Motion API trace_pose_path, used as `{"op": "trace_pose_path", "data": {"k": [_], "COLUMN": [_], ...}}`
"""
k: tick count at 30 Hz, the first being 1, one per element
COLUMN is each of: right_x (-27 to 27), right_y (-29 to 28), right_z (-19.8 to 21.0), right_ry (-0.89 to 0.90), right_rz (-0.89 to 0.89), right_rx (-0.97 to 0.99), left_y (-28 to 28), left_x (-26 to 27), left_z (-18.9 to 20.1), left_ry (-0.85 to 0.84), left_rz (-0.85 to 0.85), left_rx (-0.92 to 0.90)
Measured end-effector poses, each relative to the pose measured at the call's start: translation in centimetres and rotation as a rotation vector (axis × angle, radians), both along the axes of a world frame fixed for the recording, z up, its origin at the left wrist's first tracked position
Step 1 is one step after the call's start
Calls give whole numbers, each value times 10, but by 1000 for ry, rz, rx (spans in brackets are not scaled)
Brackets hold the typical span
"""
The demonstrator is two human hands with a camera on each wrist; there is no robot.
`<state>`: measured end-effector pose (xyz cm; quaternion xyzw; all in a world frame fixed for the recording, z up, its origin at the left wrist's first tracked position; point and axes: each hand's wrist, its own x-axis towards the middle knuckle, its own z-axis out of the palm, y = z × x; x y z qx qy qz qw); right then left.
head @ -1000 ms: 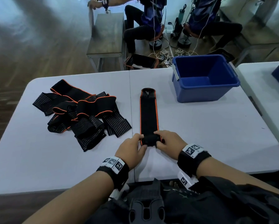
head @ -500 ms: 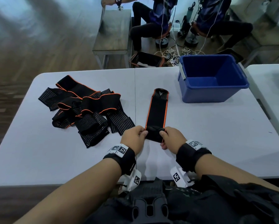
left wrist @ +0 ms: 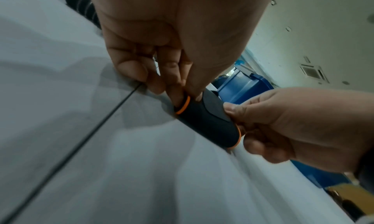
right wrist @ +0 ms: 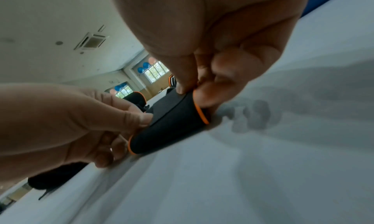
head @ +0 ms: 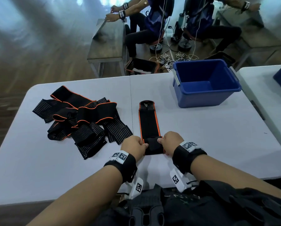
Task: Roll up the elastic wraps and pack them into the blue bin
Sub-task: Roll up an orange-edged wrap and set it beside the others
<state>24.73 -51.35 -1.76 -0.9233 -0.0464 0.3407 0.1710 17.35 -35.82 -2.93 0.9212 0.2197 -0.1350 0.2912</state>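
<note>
We pinch the started roll of the elastic wrap [head: 153, 146] at its two ends, our left hand [head: 133, 148] and our right hand [head: 171, 142] each clamped on one orange edge, low in the centre of the frame. The flat part lies toward the blue bin [head: 205, 83] in the upper right. The pile of loose wraps [head: 81, 118] waits at the left. If one hand turns faster, the roll may become a cone and open.
</note>
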Motion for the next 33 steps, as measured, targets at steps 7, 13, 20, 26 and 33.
{"op": "trace_pose_path", "data": {"k": [7,13,20,26,33], "right_x": [-11,-10,-10,-13,-27], "right_y": [-9,-12,-10,-3,-11], "right_z": [5,3,1,4,-8], "right_ry": [-94,-106,-112,-186,-547], "right_rz": [60,84,141,178,430], "right_rx": [80,162,159,75,85], "left_y": [5,7,12,10,8], "left_x": [-8,-12,-19,-16,-18], "left_z": [-2,-2,-5,-8,-9], "left_ry": [-123,-173,-202,-252,-347], "left_rz": [-39,-41,-91,-238,-529], "left_rx": [-96,-156,-159,59,293]}}
